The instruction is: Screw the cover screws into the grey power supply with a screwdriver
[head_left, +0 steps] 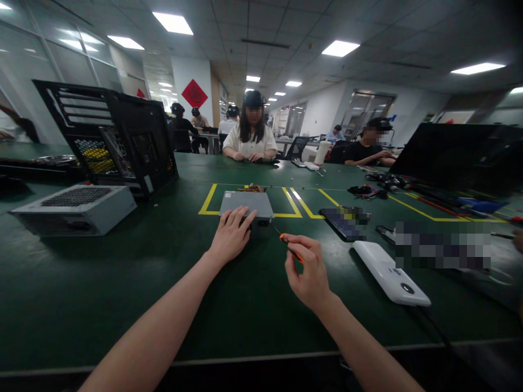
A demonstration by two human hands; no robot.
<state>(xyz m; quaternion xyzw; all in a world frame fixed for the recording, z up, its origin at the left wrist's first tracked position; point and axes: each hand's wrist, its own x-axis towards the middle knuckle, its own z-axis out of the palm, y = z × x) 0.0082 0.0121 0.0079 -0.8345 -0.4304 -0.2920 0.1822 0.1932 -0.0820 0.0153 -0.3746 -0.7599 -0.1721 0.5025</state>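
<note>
A grey metal power supply unit [255, 202] lies on the green table in front of me. Resting on its top and near edge is my left hand [232, 233], fingers stretched out flat. My right hand [307, 268] grips a screwdriver [283, 238] with an orange and black handle. The screwdriver's thin shaft points at the unit's near right corner; whether its tip sits in a screw is too small to tell. Coloured cables [252, 188] stick out behind the unit.
On the left stand a black computer case [143, 147] and a second power supply [98, 202] with a grille. A white device [390, 275] and a dark flat object [341, 223] lie to the right. A monitor [461, 158] is beyond them. A person [251, 133] sits opposite.
</note>
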